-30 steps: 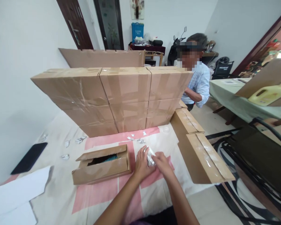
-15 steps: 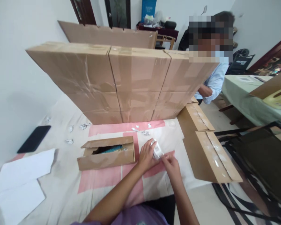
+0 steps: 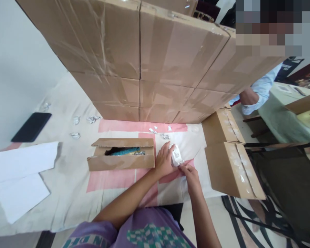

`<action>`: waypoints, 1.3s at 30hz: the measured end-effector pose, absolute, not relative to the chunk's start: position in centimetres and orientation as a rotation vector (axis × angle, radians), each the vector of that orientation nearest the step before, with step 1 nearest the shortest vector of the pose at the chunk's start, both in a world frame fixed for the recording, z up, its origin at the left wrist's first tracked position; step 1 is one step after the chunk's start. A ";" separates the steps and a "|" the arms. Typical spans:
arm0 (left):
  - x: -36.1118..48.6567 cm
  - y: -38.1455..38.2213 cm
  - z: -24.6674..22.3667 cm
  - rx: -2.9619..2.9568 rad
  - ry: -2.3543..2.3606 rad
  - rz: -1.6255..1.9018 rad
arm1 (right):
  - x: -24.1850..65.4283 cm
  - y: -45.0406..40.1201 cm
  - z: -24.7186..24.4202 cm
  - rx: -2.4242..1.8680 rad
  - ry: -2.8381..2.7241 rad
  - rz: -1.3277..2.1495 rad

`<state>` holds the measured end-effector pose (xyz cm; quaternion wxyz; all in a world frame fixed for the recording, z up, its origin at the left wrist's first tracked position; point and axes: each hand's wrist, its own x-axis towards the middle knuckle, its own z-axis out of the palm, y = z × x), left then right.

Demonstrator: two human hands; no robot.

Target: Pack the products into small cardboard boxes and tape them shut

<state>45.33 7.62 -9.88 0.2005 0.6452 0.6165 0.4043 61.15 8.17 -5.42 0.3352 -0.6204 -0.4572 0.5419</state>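
My left hand (image 3: 165, 160) is wrapped around the left side of a small white plastic device (image 3: 176, 155) with rounded edges; its exact kind I cannot make out. At the device's lower end, my right hand (image 3: 189, 174) pinches its edge or a small part there. Just left of my hands lies a long cardboard box (image 3: 121, 163) with its top flaps parted. Something blue (image 3: 124, 151) shows through the gap, mostly hidden. Crumpled silvery scraps (image 3: 165, 136) lie beyond my hands on the pink and white cloth.
A tall wall of taped cardboard boxes (image 3: 165, 62) stands ahead. More boxes (image 3: 237, 168) line the right side. White paper sheets (image 3: 23, 162) and a dark flat device (image 3: 32, 126) lie at left. Another person's arm (image 3: 250, 96) is behind the boxes at right.
The view has tilted down and come closer, so the box wall fills more of the top. Both hands stay on the white device, which has barely turned.
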 end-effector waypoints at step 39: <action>44.9 6.5 -9.2 1.705 1.644 1.684 | 60.6 4.2 -7.4 -1.320 -0.979 1.721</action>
